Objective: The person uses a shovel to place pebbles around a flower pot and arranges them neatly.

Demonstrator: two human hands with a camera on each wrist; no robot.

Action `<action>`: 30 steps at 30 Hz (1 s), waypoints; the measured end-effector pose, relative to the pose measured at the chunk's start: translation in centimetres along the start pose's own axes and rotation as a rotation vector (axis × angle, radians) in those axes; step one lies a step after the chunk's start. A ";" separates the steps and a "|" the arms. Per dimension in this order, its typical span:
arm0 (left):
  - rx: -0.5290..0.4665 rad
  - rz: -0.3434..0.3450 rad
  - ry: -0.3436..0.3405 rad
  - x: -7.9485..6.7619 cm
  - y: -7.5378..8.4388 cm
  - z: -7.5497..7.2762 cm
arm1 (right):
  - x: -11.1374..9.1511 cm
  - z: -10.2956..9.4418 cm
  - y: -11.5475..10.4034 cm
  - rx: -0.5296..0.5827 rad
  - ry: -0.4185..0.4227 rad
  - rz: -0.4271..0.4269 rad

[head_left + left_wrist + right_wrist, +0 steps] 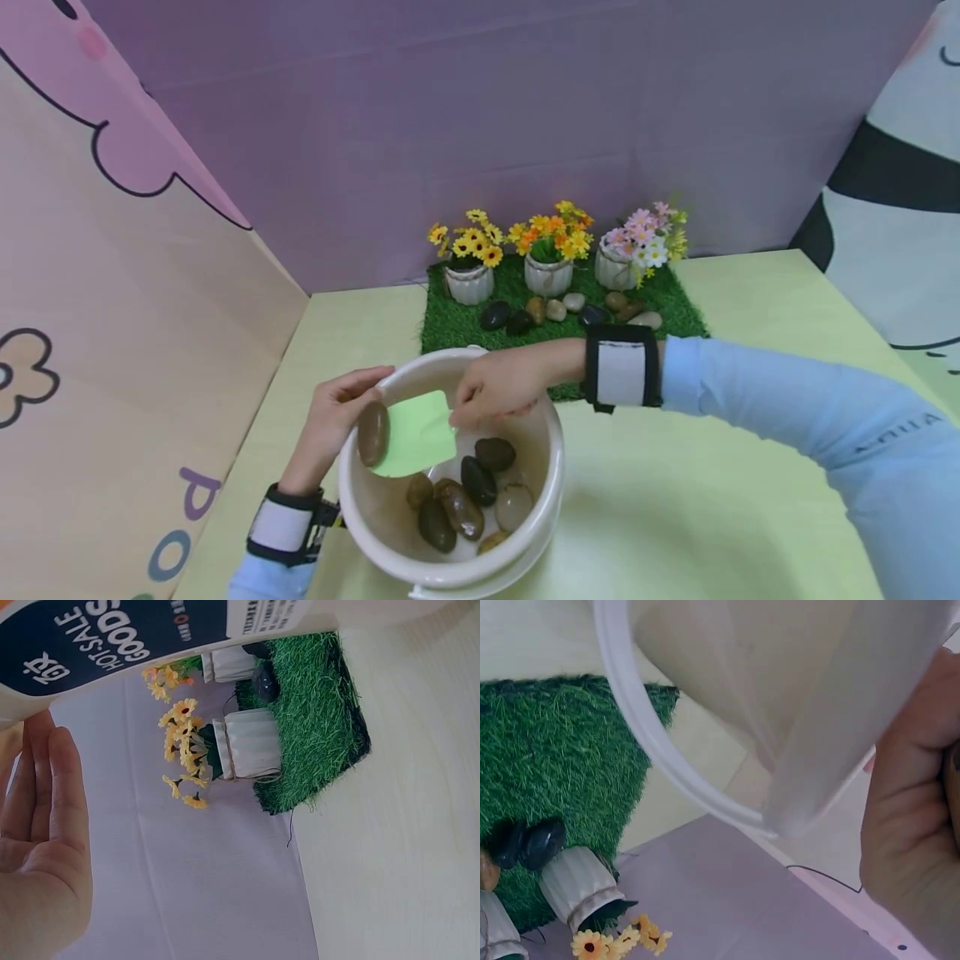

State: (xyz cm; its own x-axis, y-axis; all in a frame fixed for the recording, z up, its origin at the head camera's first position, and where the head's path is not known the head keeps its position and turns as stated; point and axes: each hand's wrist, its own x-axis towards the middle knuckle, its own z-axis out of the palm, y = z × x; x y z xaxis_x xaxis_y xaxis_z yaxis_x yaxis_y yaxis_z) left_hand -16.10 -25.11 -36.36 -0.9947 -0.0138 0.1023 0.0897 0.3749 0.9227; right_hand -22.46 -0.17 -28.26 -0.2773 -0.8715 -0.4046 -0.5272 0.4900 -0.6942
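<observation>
In the head view a white bucket (552,450) stands in front of me, with several dark, brown and pale stones, such as a black stone (478,481), at its bottom. At its left rim my left hand (336,421) holds a smooth brown stone (372,433) by the thumb. A light green, cloth-like sheet (420,433) spans from that stone to my right hand (501,385), which pinches its right edge over the bucket. In the left wrist view the left fingers (66,780) reach up beside the bucket's labelled outer wall (150,637); the stone is hidden there.
Behind the bucket lies a green turf mat (450,325) with three white flowerpots, including the middle pot (548,275), and a row of stones, among them a black stone (495,316). A purple cloth wall (420,142) rises behind the pale table (675,500); printed panels flank it.
</observation>
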 end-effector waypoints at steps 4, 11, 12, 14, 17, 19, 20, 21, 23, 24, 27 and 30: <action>-0.033 0.011 -0.013 -0.1 -0.1 0.0 | -0.1 -0.3 0.0 0.037 0.007 0.020; -0.051 0.022 -0.015 -0.1 -0.1 0.0 | -0.3 -0.6 0.3 0.078 0.005 0.035; -0.051 0.017 -0.018 -0.1 -0.1 0.0 | -0.4 -0.7 0.4 0.079 0.006 0.035; -0.055 0.007 -0.025 -0.1 -0.1 0.0 | -0.6 -0.9 0.5 0.078 0.017 0.040; -0.062 -0.003 -0.031 -0.2 -0.1 0.0 | -0.9 -1.4 0.8 0.069 0.033 0.041; -0.076 -0.004 -0.027 -0.2 -0.2 0.0 | -1.1 -1.7 1.0 0.079 0.044 0.042; -0.082 -0.003 -0.025 -0.2 -0.2 0.0 | -1.2 -1.9 1.1 0.083 0.048 0.041; -0.089 -0.004 -0.024 -0.1 -0.2 0.0 | -1.2 -2.1 1.2 0.090 0.053 0.043; -0.108 -0.009 -0.023 -0.1 -0.2 0.0 | -1.4 -2.6 1.4 0.103 0.065 0.048; -0.110 -0.011 -0.021 -0.1 -0.3 0.0 | -1.5 -2.9 1.6 0.110 0.077 0.054; -0.112 -0.018 -0.022 0.0 -0.3 0.0 | -1.8 -3.8 2.0 0.126 0.113 0.080; -0.107 -0.015 -0.022 0.1 -0.2 0.0 | -1.9 -4.7 2.7 0.130 0.155 0.112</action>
State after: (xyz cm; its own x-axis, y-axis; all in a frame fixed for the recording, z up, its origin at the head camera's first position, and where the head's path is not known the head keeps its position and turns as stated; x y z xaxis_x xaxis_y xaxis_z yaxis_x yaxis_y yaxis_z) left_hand -16.17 -25.19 -36.57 -0.9967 0.0016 0.0809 0.0783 0.2736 0.9587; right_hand -27.12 2.69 -26.56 -0.4534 -0.7995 -0.3940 -0.3810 0.5735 -0.7252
